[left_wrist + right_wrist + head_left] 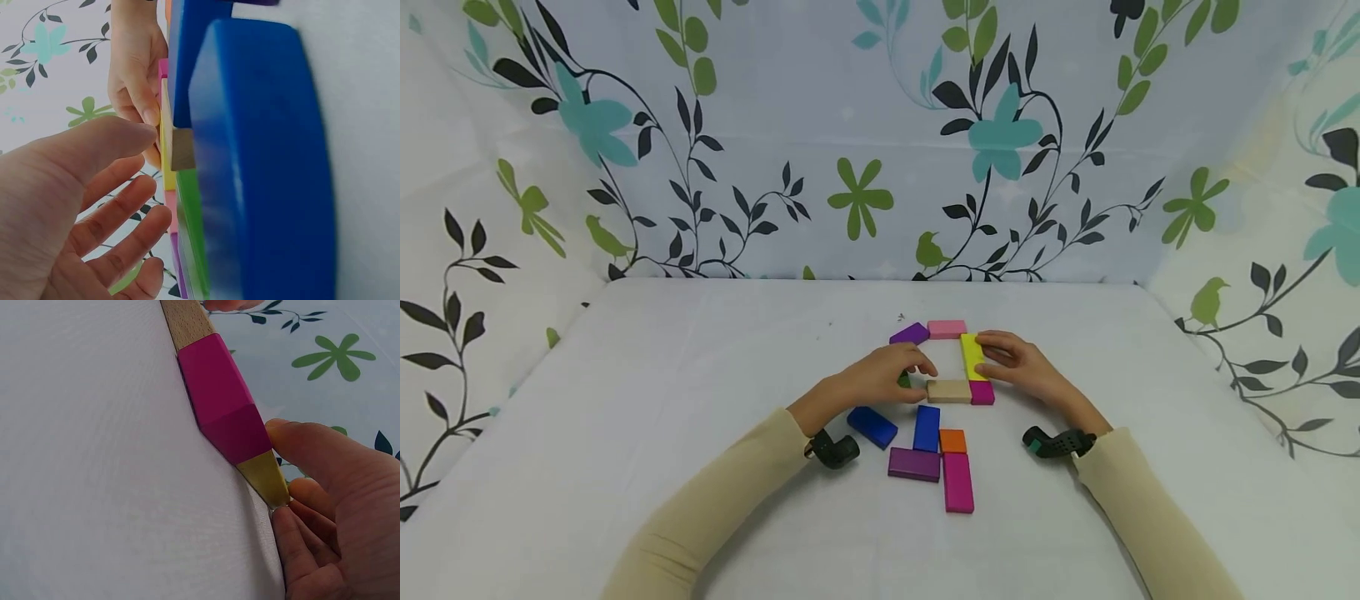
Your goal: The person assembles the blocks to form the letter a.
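Note:
My right hand (1024, 367) touches the right side of a flat yellow block (973, 357), its thumb and fingertips along the edge. A short magenta block (982, 392) adjoins the yellow one's near end. To its left lies a plain wooden block (949, 391). My left hand (887, 373) hovers at that block's left end, fingers loosely bent with nothing between them. Mostly hidden beneath the left hand is a green block (192, 234). A pink block (947, 329) and a purple one (910, 334) lie beyond the hands.
Nearer on the white table (737, 333) lie a tilted blue block (872, 427), an upright-running blue block (927, 428), an orange block (953, 441), a dark purple block (913, 465) and a long magenta block (958, 483). A leaf-patterned cloth (775, 108) hangs behind.

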The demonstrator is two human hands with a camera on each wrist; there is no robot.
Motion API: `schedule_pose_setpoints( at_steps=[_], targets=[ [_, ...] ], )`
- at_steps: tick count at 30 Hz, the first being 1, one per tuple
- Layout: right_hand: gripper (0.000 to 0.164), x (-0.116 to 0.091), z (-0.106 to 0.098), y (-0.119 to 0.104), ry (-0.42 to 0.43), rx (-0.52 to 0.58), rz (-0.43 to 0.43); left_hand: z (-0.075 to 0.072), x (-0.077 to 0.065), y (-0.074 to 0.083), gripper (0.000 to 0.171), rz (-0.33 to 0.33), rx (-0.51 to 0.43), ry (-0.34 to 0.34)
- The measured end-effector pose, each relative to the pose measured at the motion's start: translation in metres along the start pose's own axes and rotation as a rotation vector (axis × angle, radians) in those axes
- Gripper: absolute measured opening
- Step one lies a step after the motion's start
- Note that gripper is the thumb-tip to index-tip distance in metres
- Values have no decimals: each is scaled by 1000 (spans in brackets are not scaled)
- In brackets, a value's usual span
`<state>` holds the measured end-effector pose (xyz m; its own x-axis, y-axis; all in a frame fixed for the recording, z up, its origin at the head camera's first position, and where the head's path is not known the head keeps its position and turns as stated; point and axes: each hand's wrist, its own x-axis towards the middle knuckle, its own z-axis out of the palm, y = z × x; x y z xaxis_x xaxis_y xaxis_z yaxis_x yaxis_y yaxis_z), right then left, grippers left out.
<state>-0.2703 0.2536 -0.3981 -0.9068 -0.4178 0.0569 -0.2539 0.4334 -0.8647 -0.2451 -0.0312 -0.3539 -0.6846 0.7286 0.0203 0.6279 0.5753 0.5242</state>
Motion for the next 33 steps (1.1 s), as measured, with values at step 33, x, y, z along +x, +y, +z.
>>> schedule_pose_setpoints(
  at_steps=[33],
  targets=[
    [58, -4, 3, -1, -3, -36, -15, 1, -39, -10, 31, -45, 133, 79]
  ],
)
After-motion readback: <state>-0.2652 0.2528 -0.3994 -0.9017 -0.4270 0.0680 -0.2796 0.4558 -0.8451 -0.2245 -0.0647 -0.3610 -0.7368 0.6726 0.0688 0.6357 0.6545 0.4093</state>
